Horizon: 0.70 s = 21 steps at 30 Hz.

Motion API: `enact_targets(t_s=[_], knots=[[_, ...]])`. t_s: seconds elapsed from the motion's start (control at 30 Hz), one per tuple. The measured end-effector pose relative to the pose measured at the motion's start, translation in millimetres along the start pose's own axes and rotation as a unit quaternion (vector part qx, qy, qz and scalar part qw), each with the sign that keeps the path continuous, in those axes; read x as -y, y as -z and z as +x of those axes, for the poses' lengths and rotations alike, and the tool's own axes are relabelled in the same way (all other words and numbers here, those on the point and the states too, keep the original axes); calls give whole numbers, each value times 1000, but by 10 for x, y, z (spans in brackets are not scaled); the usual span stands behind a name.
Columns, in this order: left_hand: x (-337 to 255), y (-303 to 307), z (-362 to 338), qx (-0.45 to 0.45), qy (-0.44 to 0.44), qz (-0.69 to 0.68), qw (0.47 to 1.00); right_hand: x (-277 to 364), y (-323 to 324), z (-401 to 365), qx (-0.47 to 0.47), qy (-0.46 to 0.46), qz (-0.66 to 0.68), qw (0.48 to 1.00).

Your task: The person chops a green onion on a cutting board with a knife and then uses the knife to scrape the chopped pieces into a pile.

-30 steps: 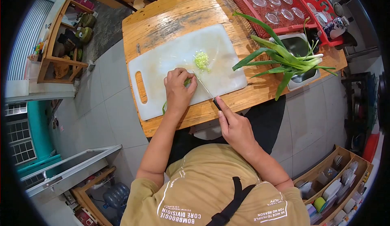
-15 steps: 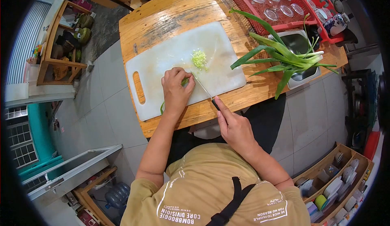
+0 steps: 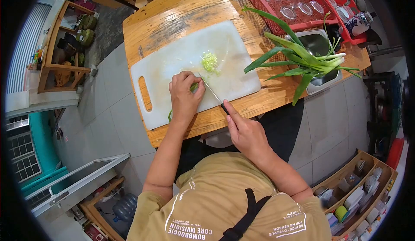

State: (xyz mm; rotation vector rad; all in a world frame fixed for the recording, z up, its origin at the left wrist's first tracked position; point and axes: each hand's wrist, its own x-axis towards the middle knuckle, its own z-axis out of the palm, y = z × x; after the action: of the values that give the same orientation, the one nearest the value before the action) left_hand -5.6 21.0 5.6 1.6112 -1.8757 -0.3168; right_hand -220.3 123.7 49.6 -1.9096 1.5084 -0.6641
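Note:
A white cutting board (image 3: 173, 59) lies on the wooden table. My left hand (image 3: 186, 94) is closed on a green onion (image 3: 169, 116), part of which shows between the fingers and part below the palm. My right hand (image 3: 246, 130) grips the black handle of a knife (image 3: 212, 91), whose tip is beside my left fingertips over the board. A small pile of chopped green onion (image 3: 210, 62) sits just beyond the blade, with a few bits scattered around it.
To the right, whole green onions (image 3: 309, 61) lie across metal containers (image 3: 320, 44). A red basket (image 3: 298, 24) with clear lidded cups stands at the back right of the wooden table (image 3: 151, 29). A low shelf (image 3: 354, 189) with goods is at the lower right.
Both hands and the knife appear slightly further left in view, as do the board and table. My left hand still holds the green onion.

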Motion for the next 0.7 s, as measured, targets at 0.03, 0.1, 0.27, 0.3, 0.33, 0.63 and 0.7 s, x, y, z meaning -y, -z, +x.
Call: enact_targets(t_s=[0.03, 0.1, 0.27, 0.3, 0.33, 0.63, 0.7], knots=[[5, 8, 5, -1, 2, 0, 1000, 9, -16, -47, -2, -6, -7, 1000], [28, 20, 12, -4, 1, 0, 1000, 18, -54, -23, -2, -11, -15, 1000], [16, 17, -1, 1, 6, 5, 1000, 0, -130, -31, -18, -10, -35, 999], [13, 16, -11, -4, -1, 3, 1000, -1, -145, -62, -19, -5, -34, 999], [18, 19, -16, -8, -8, 1, 1000, -10, -150, -113, -28, -3, -37, 999], [28, 9, -49, -35, -39, 4, 999, -145, -134, -57, -38, 27, -70, 996], [13, 7, -56, -34, -33, 9, 999, -151, -87, -80, -39, 16, -67, 997]])
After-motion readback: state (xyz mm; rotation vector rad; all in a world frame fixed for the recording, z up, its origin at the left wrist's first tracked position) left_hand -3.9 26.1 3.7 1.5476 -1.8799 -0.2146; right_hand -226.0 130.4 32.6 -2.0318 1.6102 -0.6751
